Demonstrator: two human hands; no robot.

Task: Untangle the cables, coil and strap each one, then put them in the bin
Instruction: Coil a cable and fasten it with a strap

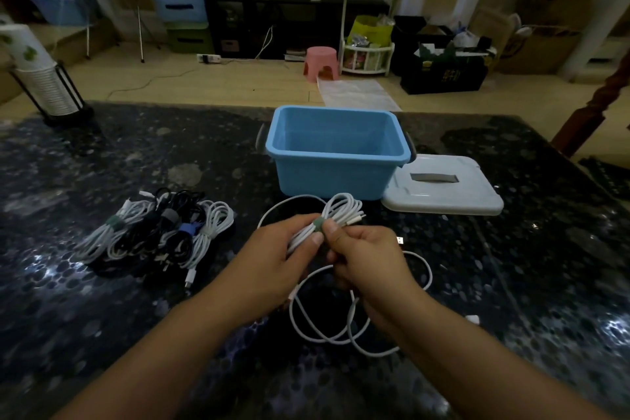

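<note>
Head view. Both hands are raised just above the dark speckled bench (102,160), working on one coiled white cable (335,215). The left hand (269,259) has its fingers curled round the lower end of the coil. The right hand (366,257) pinches the grey-green strap (317,226) at the coil's waist between thumb and forefinger; whether the strap is fully fastened cannot be told.

The coil's long axis runs from near-left to far-right, its free looped end pointing toward the blue bin (335,155). The bin stands open directly beyond the hands, its white lid (443,191) lying on the bench just beside it to the right. Neither hand is clearly the nearer to it.

A loose white cable (344,327) sprawls uncoiled on the bench beneath the hands. A pile of strapped cables (156,232) lies well to the left, not yet binned.

Judgement: strapping is the step in hand; the bin appears empty.
</note>
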